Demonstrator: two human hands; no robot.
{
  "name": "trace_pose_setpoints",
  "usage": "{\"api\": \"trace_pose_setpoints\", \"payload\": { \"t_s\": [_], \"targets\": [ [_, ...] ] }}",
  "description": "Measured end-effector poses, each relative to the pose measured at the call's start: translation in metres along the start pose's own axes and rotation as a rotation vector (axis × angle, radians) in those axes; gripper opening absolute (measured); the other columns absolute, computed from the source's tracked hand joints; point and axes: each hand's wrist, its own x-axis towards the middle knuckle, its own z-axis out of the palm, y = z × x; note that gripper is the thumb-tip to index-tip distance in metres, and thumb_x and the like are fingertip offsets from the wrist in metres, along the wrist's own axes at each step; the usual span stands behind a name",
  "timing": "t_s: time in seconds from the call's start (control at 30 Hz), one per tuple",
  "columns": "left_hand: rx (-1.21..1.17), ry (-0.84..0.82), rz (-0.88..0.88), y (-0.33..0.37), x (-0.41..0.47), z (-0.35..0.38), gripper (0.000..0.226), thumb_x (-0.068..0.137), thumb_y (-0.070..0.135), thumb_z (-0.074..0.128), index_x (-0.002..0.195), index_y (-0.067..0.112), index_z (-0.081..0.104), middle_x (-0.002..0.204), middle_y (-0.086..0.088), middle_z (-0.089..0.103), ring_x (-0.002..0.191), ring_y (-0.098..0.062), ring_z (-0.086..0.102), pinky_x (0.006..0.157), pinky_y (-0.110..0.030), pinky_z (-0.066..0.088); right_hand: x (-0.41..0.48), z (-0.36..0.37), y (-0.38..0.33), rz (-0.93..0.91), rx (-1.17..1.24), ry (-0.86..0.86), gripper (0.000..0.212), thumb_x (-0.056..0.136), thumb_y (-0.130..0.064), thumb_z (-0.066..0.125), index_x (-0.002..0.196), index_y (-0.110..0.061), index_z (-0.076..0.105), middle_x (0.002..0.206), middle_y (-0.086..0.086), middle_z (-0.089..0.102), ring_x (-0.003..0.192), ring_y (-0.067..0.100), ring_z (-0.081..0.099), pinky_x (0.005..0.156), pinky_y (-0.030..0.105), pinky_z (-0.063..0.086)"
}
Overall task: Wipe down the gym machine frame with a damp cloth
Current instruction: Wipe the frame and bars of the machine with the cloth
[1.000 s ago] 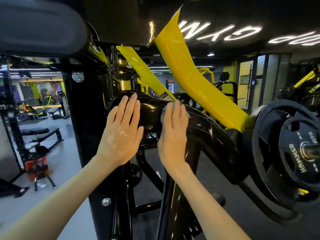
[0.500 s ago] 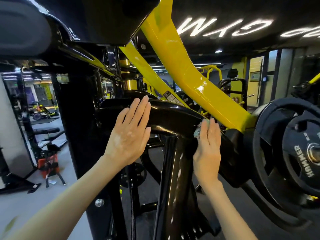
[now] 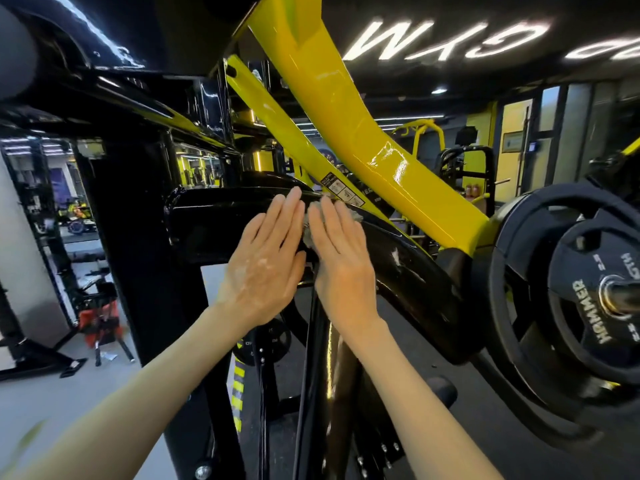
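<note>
Cloth (image 3: 309, 234), judged soft and limp, is pressed flat-fingered by the right hand (image 3: 341, 259) against the rigid black frame (image 3: 415, 268); the left hand (image 3: 265, 266) rests outstretched alongside.

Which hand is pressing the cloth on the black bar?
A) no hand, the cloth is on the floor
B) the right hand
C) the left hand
B: bits of grey cloth peek out from under the flat right hand on the black bar, and the left hand rests flat beside it.
</note>
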Motion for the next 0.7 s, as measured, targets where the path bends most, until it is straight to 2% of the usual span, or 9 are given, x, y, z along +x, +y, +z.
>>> {"api": "trace_pose_setpoints", "payload": {
  "t_s": [0.07, 0.17, 0.3, 0.37, 0.43, 0.53, 0.7],
  "targets": [
    [0.028, -0.027, 0.021, 0.009, 0.004, 0.003, 0.062, 0.101, 0.029, 0.031, 0.154, -0.001, 0.019, 0.163, -0.017, 0.016, 0.15, -0.031, 0.019, 0.118, -0.044, 0.022, -0.023, -0.01, 0.023, 0.061, -0.015, 0.006, 0.075, 0.081, 0.014, 0.061, 0.147, -0.008, 0.034, 0.154, 0.011, 0.035, 0.147, 0.028, 0.026, 0.121, 0.048, 0.021],
    [0.056, -0.053, 0.004, 0.014, 0.005, 0.007, 0.063, 0.101, 0.03, 0.031, 0.154, -0.001, 0.018, 0.163, -0.017, 0.016, 0.15, -0.031, 0.019, 0.117, -0.045, 0.025, -0.065, -0.03, 0.062, 0.167, -0.043, 0.042, 0.073, 0.078, 0.021, 0.06, 0.145, -0.002, 0.038, 0.153, 0.016, 0.037, 0.145, 0.034, 0.03, 0.118, 0.053, 0.024],
    [0.077, -0.049, 0.003, 0.015, 0.006, 0.009, 0.063, 0.101, 0.03, 0.031, 0.154, -0.001, 0.017, 0.163, -0.018, 0.015, 0.15, -0.032, 0.018, 0.117, -0.045, 0.025, -0.089, -0.042, 0.077, 0.275, -0.089, 0.059, 0.072, 0.08, 0.021, 0.054, 0.145, 0.0, 0.033, 0.152, 0.016, 0.034, 0.145, 0.035, 0.027, 0.122, 0.043, 0.018],
    [0.095, -0.055, 0.004, 0.016, 0.006, 0.009, 0.063, 0.101, 0.029, 0.032, 0.154, -0.001, 0.016, 0.164, -0.018, 0.014, 0.151, -0.032, 0.017, 0.118, -0.044, 0.022, -0.083, -0.037, 0.067, 0.312, -0.063, 0.076, 0.073, 0.078, 0.022, 0.056, 0.145, 0.001, 0.032, 0.151, 0.018, 0.035, 0.144, 0.035, 0.026, 0.117, 0.051, 0.026],
    [0.107, -0.061, -0.001, 0.016, 0.005, 0.01, 0.064, 0.101, 0.029, 0.032, 0.155, 0.0, 0.015, 0.164, -0.017, 0.013, 0.151, -0.031, 0.015, 0.119, -0.043, 0.019, -0.067, -0.032, 0.053, 0.277, -0.016, 0.089, 0.072, 0.079, 0.02, 0.057, 0.145, 0.002, 0.031, 0.151, 0.019, 0.035, 0.143, 0.037, 0.027, 0.115, 0.055, 0.029],
    [0.115, -0.057, -0.005, 0.018, 0.005, 0.01, 0.063, 0.101, 0.028, 0.032, 0.155, -0.001, 0.014, 0.164, -0.018, 0.013, 0.151, -0.031, 0.014, 0.119, -0.043, 0.017, -0.033, -0.02, 0.029, 0.157, 0.025, 0.068, 0.072, 0.081, 0.018, 0.057, 0.146, -0.001, 0.032, 0.152, 0.017, 0.036, 0.145, 0.034, 0.026, 0.119, 0.052, 0.023],
    [0.105, -0.038, -0.003, 0.016, 0.006, 0.007, 0.06, 0.103, 0.027, 0.032, 0.155, -0.001, 0.021, 0.162, -0.019, 0.018, 0.151, -0.031, 0.016, 0.119, -0.042, 0.019, 0.008, -0.01, -0.002, 0.023, -0.049, 0.011, 0.053, 0.091, -0.003, 0.037, 0.143, -0.002, 0.044, 0.15, 0.017, 0.043, 0.143, 0.032, 0.034, 0.121, 0.042, 0.015]
  ]
}}
